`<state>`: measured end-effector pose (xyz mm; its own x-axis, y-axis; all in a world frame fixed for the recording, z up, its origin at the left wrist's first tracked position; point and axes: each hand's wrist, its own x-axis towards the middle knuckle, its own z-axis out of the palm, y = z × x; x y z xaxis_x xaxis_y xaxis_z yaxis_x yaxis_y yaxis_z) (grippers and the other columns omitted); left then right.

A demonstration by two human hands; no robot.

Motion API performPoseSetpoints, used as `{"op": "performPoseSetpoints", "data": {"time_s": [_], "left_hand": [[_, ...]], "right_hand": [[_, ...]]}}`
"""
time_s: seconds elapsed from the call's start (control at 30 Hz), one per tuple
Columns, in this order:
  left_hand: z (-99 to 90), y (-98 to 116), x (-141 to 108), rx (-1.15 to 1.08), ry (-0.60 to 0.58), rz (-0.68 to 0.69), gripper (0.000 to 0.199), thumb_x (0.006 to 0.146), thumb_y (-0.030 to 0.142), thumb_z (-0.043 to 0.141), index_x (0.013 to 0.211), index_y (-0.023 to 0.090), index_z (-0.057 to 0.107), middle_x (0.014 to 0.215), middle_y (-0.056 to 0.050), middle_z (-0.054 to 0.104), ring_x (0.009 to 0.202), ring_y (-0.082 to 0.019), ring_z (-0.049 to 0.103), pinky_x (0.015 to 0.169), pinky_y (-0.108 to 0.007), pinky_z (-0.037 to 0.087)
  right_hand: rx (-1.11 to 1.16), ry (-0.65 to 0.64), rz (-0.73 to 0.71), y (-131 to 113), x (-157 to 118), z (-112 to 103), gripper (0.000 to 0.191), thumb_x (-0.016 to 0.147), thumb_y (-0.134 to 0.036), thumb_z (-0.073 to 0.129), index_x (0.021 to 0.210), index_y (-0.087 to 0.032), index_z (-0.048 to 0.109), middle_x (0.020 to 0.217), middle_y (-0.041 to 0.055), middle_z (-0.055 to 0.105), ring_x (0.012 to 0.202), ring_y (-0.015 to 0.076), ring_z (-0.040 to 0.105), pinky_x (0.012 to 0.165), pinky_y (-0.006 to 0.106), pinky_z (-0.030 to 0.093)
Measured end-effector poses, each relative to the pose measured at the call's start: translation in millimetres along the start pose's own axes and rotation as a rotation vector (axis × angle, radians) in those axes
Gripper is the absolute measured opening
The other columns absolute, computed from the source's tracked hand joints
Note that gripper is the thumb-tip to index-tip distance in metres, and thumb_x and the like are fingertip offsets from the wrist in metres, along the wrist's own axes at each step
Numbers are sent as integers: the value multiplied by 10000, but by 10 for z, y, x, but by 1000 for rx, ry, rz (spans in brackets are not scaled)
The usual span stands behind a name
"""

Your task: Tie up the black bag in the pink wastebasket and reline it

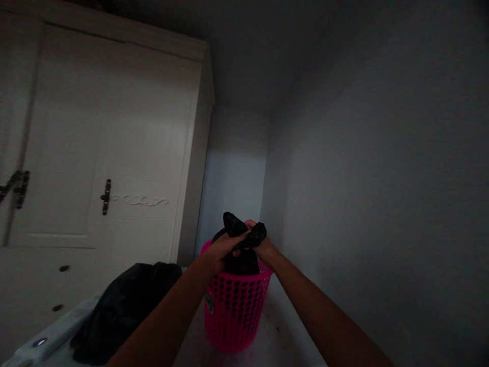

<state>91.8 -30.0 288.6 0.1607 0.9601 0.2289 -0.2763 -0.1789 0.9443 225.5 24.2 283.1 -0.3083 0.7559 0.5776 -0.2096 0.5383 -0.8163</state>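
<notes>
Both hands meet above a pink laundry basket [235, 311] with holes in its sides, gripping a black plastic bag [241, 262] that sits inside it. My left hand [223, 248] is closed on the gathered top of the bag. Just beside it, my right hand [264, 248] is closed on the same twisted plastic, its fingers partly hidden behind a loose end. Two ends of the bag's top stick up around my fingers. What the bag contains is hidden.
At lower left a large dark bundle [128, 311] rests on a white surface. A white wardrobe [148, 127] with dark handles stands behind on the left. A bare wall [362, 178] runs close along the right, meeting another in a corner.
</notes>
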Motion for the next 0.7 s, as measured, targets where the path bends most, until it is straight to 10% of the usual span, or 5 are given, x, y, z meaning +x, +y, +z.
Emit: {"op": "performPoseSetpoints", "data": {"time_s": [0.23,0.53,0.7], "left_hand": [[-1,-28,75,180,180,64,229,711,289,743,567,187,597,439,21,543,368,-71,394,422,-216,276],[-11,-108,176,305,292,148,198,733,131,591,551,206,570,445,32,505,429,-117,439,489,-242,371],[-79,-32,37,490,157,446,316,608,-33,561,706,226,714,671,-9,685,853,-238,669,898,-321,517]], "right_hand": [[215,-332,212,-266,-217,-72,393,676,-416,891,889,-186,654,702,-17,663,738,208,706,817,370,572],[116,105,203,96,-29,4,436,717,-593,808,800,-183,687,612,32,690,604,208,655,605,325,536],[50,193,115,176,33,-19,308,647,-411,828,839,-199,714,681,6,726,720,202,668,677,306,537]]}}
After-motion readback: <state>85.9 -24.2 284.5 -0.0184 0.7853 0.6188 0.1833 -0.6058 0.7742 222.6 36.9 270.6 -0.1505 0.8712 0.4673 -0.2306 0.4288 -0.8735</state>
